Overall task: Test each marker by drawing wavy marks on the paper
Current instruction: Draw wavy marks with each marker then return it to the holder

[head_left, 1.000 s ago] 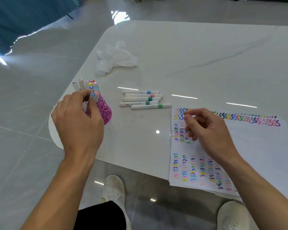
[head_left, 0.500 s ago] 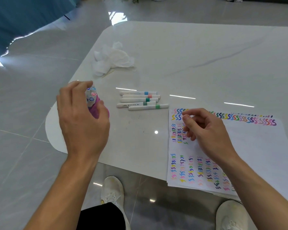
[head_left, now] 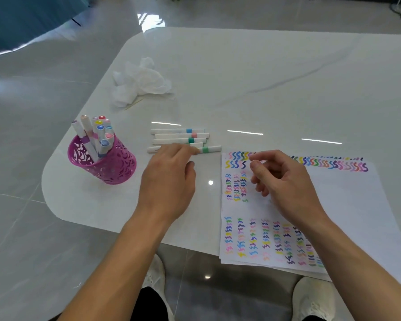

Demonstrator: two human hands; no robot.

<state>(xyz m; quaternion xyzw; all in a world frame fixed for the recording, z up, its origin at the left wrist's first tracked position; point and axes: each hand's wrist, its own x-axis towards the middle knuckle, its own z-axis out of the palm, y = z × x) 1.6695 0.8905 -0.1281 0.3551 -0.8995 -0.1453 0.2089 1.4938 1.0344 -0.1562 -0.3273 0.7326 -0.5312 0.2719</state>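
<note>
Several white markers (head_left: 180, 136) with coloured bands lie in a row on the table. My left hand (head_left: 169, 179) reaches over the nearest one, a green-banded marker (head_left: 209, 149), with fingertips on its barrel and no clear grip. A pink lattice cup (head_left: 112, 166) at the left holds several more capped markers. The white paper (head_left: 345, 205), covered in rows of coloured wavy marks, lies at the right. My right hand (head_left: 285, 184) hovers over the paper's upper left, fingers loosely curled around nothing.
A crumpled white tissue (head_left: 141, 82) lies behind the cup and the marker row. The white marble table (head_left: 264, 77) has a rounded corner near the cup. The paper stack overhangs the table's near edge. My shoes show on the floor below.
My left hand left the pink cup and moved right to the row of lying markers. The cup with its markers is now uncovered. My right hand has stayed over the paper.
</note>
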